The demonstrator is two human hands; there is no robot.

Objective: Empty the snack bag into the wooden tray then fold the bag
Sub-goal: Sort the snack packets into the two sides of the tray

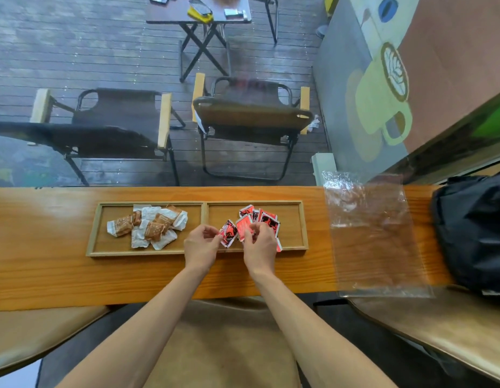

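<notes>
A two-compartment wooden tray (204, 203) lies on the wooden counter. Its left compartment holds several brown-and-white snack packets (148, 228). Its right compartment holds several red snack packets (264, 218). My left hand (201, 246) pinches one red packet (228, 235) at the tray's front edge. My right hand (260, 247) grips another red packet (244, 226) beside it. The clear plastic snack bag (374, 236) lies flat and empty on the counter to the right of the tray, its near end overhanging the counter edge.
A black bag (472, 233) sits at the counter's right end, just past the plastic bag. Beyond the counter (47, 261) stand two folding chairs (248, 119) and a small folding table (199, 18). Cushioned seats lie below the counter's near edge.
</notes>
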